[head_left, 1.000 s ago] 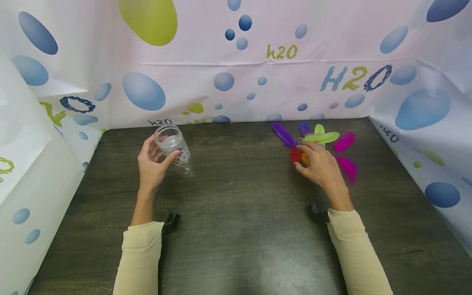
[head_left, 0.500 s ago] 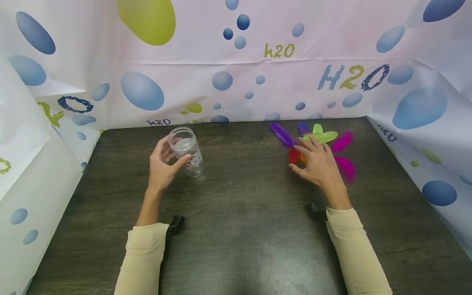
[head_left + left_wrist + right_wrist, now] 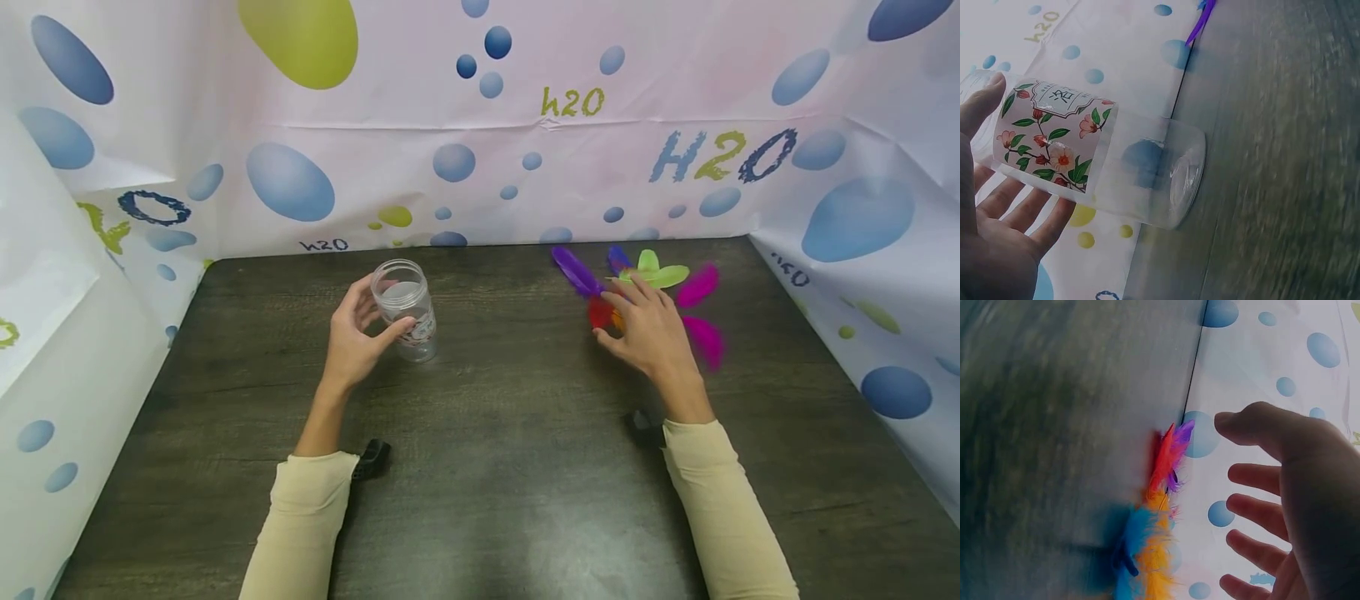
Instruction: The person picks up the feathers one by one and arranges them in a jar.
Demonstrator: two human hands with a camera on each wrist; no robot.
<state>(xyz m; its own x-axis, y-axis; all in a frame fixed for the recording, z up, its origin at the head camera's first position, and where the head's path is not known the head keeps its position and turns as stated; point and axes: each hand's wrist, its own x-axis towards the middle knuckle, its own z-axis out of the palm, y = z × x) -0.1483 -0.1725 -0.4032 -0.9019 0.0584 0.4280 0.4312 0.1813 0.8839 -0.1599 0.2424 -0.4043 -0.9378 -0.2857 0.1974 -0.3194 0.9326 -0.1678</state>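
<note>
A clear jar (image 3: 417, 304) with no lid on it is gripped by my left hand (image 3: 351, 337), thumb on the near side and fingers behind. Its floral label (image 3: 1054, 134) shows in the left wrist view. Whether its base touches the table cannot be told. Over a cluster of coloured feathers hovers my right hand (image 3: 654, 337), fingers spread and holding nothing. Around it lie a purple feather (image 3: 576, 272), a green feather (image 3: 666, 276), a magenta feather (image 3: 705, 343) and a red feather (image 3: 599, 312). A blue feather (image 3: 1136, 537) and an orange feather (image 3: 1155, 565) appear beneath it in the right wrist view.
The dark wooden table (image 3: 480, 433) runs back to a white printed sheet (image 3: 390, 167) with blue and green spots. That sheet also rises along the left and right sides. A black strap piece (image 3: 372, 458) sits at the left wrist.
My left hand has carried the jar to the right, toward the middle of the table. My right hand has stayed nearly still above the feathers.
</note>
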